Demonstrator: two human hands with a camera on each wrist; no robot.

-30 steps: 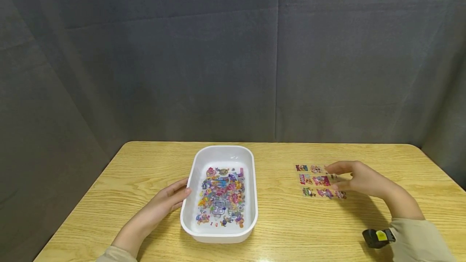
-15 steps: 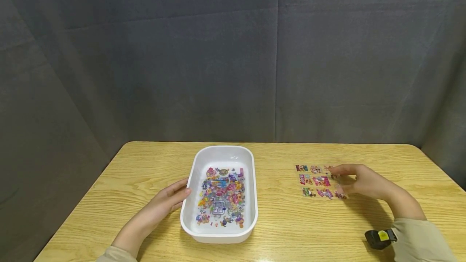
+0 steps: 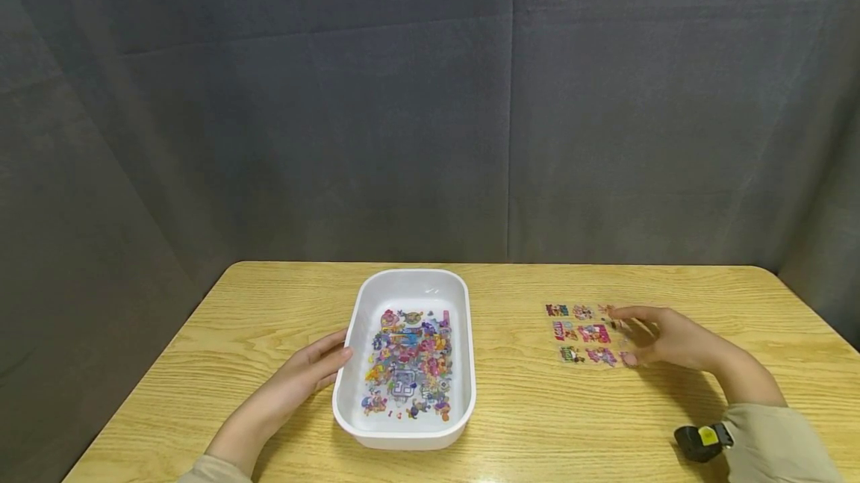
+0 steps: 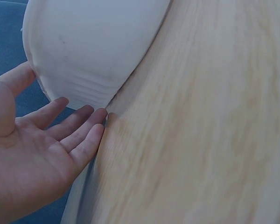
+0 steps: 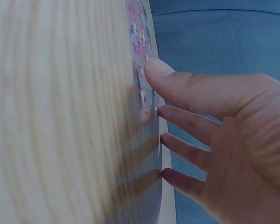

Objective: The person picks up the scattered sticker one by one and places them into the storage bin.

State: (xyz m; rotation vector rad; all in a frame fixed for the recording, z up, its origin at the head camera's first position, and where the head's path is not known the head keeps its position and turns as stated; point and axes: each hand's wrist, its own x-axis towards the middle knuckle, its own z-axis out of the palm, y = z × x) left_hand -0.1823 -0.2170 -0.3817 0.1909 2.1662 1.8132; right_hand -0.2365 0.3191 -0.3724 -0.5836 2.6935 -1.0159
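A white rectangular tray (image 3: 404, 434) stands left of the middle of the table, with clear sheets of colourful cartoon stickers (image 3: 406, 363) lying inside. My left hand (image 3: 302, 371) rests along the tray's left side. Its thumb touches the rim in the left wrist view, and the other fingers lie loosely extended by the wall. To the right, a clear sticker sheet (image 3: 583, 334) with rows of small cartoon pictures lies on the table. My right hand (image 3: 685, 341) is at its right edge, thumb and forefinger spread apart with their tips on the sheet. The other fingertips touch the tabletop in the right wrist view.
The wood-grain table (image 3: 524, 423) has rounded far corners. Behind it hangs a dark grey curtain (image 3: 430, 110). A black device with a yellow label (image 3: 702, 441) is strapped at the right sleeve (image 3: 773, 442).
My right hand has drawn back a little to the right, baring more of the sheet's right-hand pictures. The sheet has shifted very slightly. My left hand and the tray stay still.
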